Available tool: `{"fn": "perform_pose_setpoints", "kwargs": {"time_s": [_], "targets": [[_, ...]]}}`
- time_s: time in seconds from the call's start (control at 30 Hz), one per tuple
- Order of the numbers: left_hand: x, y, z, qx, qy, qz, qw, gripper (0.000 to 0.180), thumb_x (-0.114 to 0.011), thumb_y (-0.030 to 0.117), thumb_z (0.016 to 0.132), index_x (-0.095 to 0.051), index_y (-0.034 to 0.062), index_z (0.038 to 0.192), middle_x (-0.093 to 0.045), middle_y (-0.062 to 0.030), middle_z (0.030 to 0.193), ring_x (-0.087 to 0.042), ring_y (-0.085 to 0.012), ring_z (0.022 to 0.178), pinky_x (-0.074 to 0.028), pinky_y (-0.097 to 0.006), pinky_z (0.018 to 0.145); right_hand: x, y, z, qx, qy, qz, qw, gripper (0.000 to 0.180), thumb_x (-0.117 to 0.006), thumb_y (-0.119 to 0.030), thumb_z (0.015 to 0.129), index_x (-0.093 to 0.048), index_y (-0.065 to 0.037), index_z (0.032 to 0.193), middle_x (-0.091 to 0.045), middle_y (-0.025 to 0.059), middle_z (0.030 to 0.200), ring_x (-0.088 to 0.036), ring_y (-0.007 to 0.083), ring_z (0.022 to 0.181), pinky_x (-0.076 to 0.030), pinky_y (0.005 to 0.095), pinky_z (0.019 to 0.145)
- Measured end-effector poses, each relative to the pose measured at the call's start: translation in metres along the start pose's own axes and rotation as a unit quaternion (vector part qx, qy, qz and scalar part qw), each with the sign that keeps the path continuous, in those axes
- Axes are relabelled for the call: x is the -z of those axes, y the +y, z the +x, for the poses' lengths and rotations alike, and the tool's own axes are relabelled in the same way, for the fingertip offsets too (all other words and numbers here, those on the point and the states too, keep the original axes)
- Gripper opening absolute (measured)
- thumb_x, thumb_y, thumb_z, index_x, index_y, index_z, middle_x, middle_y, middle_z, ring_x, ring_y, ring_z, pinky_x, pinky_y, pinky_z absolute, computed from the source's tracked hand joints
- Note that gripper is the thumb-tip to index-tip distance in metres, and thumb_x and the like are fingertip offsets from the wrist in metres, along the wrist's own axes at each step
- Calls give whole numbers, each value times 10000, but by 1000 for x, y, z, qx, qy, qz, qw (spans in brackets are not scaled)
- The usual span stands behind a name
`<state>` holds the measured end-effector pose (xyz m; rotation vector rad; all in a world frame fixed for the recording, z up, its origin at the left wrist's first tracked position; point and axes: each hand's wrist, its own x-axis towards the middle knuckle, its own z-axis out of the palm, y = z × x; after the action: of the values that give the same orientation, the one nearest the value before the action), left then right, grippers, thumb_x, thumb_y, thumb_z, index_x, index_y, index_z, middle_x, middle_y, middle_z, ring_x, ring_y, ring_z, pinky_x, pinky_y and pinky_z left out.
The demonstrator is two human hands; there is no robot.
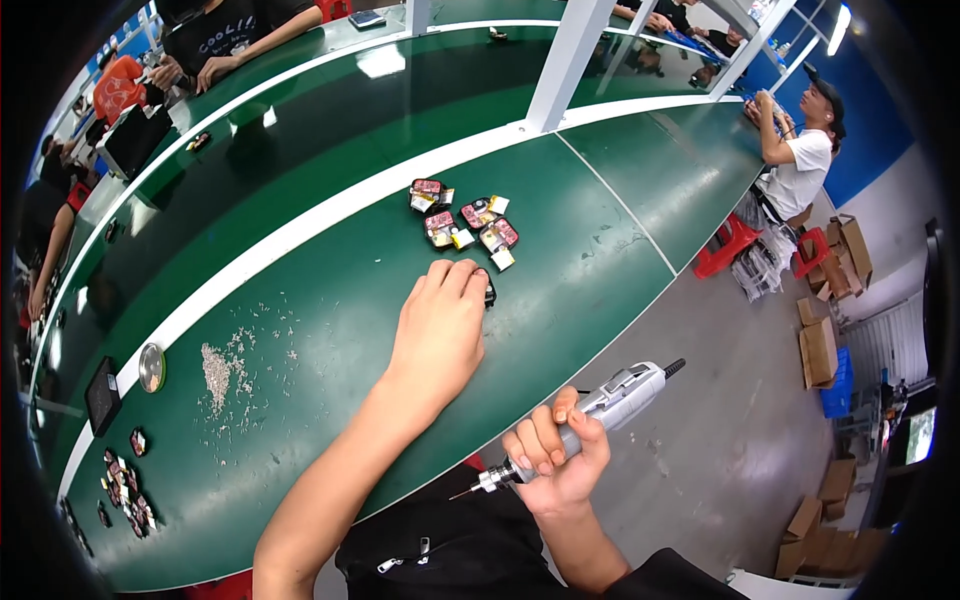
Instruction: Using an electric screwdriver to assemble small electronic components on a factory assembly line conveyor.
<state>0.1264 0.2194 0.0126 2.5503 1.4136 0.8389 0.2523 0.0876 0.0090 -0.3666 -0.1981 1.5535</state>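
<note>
1 electric screwdriver (600,412) lies diagonally, bit pointing lower left, gripped by right hand (556,462).

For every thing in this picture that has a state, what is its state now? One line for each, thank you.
left hand: palm down on the green table, fingers covering a small dark part
right hand: closed around the electric screwdriver
electric screwdriver: held off the table, bit pointing left
small red units: lying open, grouped together
round metal tin: lying flat
screws: scattered loose
</note>
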Motion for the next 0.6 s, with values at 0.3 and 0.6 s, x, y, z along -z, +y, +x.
{"fn": "perform_pose_setpoints", "kwargs": {"time_s": [0.3, 0.6], "targets": [[81, -5, -113, 24, -112, -156, 981, 340, -603, -89, 761, -620, -34, 1096, -621, -123, 1161, -573, -310, 1032, -520, -364, 828, 2, 27, -7, -70, -36, 1, 997, 126, -437, -197, 912, -510, -102, 870, -372, -9, 490, -340, 108, 398, -354, 288, 507], [87, 9, -142, 97, -21, -62, 993, 283, -704, -54, 679, -622, -42, 950, -629, -127, 977, -596, -295, 901, -512, -366, 723, -6, 64, -22, -145, -59, -33, 987, 99, -423, -163, 898, -481, -91, 861, -379, 12, 505, -355, 125, 402, -367, 300, 513]]}}
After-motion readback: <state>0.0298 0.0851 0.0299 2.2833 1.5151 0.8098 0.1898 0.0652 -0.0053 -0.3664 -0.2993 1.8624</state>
